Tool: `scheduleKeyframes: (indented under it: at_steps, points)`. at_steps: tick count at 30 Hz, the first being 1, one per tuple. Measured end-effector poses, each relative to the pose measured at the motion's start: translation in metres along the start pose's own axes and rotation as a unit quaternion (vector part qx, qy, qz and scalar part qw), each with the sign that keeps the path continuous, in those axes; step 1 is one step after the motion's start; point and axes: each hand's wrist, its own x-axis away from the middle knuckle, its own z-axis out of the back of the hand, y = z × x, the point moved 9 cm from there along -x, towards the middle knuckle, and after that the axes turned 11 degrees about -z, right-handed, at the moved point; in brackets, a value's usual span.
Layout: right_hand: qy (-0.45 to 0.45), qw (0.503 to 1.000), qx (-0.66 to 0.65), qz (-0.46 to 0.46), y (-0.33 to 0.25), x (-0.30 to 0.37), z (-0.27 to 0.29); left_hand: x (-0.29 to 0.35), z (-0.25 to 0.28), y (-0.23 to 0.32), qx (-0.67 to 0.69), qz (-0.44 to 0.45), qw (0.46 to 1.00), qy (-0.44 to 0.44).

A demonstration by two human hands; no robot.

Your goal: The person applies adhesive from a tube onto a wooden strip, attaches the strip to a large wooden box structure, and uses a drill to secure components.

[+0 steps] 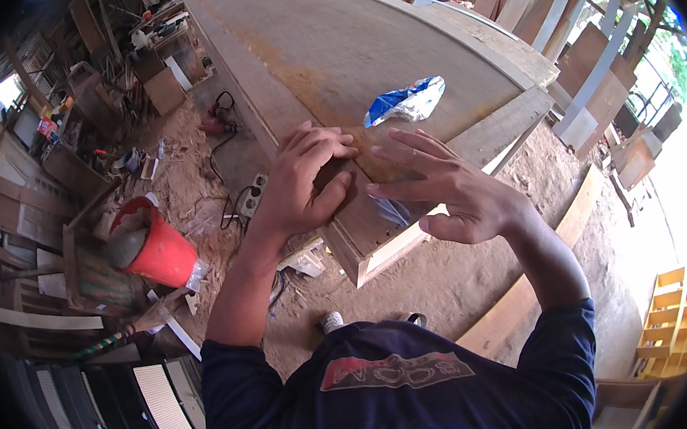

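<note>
A large wooden panel [362, 44] lies flat in front of me, with a raised frame along its near edge. My left hand [305, 181] presses down near that corner, fingers curled over a small dark brown pad [332, 177]. My right hand [450, 190] hovers just to the right of it with fingers spread and nothing in it. Under the right hand a bit of bluish plastic [396, 210] shows at the panel's edge. A crumpled blue and white plastic bag [405, 101] lies on the panel beyond both hands.
A red bucket [165, 253] stands on the sawdust floor at left, near a power strip [252, 196] and cables. A long plank [541, 263] lies on the floor at right. Yellow shelves [674, 317] stand at lower right. Boards lean at the back right.
</note>
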Motion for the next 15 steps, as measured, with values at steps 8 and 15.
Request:
scheduleKeyframes:
  at_steps: [8, 15]
  points:
    - [-0.052, 0.998, -0.04, -0.002, -0.006, 0.019, 0.002, 0.002, -0.001, -0.002, -0.001, -0.001, 1.0, -0.007]
    - [-0.045, 0.993, -0.11, 0.016, -0.009, 0.036, 0.008, 0.001, 0.0, -0.001, 0.013, -0.002, 1.0, 0.002]
